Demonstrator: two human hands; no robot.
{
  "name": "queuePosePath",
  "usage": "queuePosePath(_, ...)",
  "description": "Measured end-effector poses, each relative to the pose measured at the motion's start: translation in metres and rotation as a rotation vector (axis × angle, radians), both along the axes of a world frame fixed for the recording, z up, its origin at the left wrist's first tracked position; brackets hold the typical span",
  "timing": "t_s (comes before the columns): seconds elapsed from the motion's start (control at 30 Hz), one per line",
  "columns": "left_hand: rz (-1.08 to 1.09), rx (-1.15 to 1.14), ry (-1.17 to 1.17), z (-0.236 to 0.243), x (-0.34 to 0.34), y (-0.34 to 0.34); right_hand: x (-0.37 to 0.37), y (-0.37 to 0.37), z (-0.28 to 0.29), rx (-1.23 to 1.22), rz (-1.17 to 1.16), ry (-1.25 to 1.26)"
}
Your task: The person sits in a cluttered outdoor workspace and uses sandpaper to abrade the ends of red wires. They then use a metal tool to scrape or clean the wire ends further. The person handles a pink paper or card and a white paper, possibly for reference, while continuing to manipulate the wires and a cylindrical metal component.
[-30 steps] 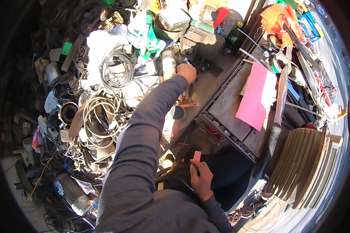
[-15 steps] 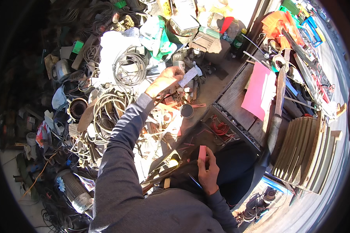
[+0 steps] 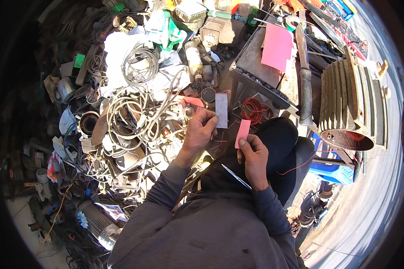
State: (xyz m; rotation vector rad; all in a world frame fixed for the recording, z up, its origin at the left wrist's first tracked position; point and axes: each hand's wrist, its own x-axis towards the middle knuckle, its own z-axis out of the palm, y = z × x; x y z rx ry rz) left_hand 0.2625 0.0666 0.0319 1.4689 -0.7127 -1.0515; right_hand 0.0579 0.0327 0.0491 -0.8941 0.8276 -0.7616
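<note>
1. Left hand [image 3: 197, 135] closed, thumb and fingers pinching a pale strip [image 3: 221, 108] low on its left edge, nearly upright!
2. Over to the right hand [image 3: 256, 160]: also closed, gripping a pink strip [image 3: 243, 129] by its lower end, top leaning right, above the lap [image 3: 280, 134].
3. 2 strips, near each other but apart.
4. Both look light, thin, stiff enough to stand unsupported, though hard bending could crease them.
5. Best hold? A gentle flat pinch at 1 end, faces free.
</note>
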Motion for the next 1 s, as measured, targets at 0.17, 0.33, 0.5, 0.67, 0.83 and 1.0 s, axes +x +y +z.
queuePosePath(0.17, -0.107, 0.013, 0.049, 0.011, -0.033, 0.006, -0.009, 0.003, 0.011, -0.082, -0.072, 0.028)
queuePosePath(0.33, -0.232, -0.065, 0.064, 0.014, -0.057, 0.01, -0.016, 0.002, 0.004, -0.171, -0.162, 0.02)
queuePosePath(0.5, -0.282, -0.073, 0.071, 0.015, -0.072, 0.011, -0.032, 0.006, -0.009, -0.097, -0.132, 0.055)
queuePosePath(0.67, -0.363, -0.051, 0.137, 0.016, -0.079, 0.007, -0.049, 0.003, -0.017, -0.141, -0.103, 0.081)
queuePosePath(0.83, -0.384, -0.007, 0.162, 0.02, -0.087, -0.007, -0.058, 0.005, -0.015, -0.198, -0.063, 0.145)
queuePosePath(1.0, -0.297, -0.023, 0.156, 0.022, -0.095, -0.014, -0.068, 0.009, -0.011, -0.008, -0.084, -0.021)
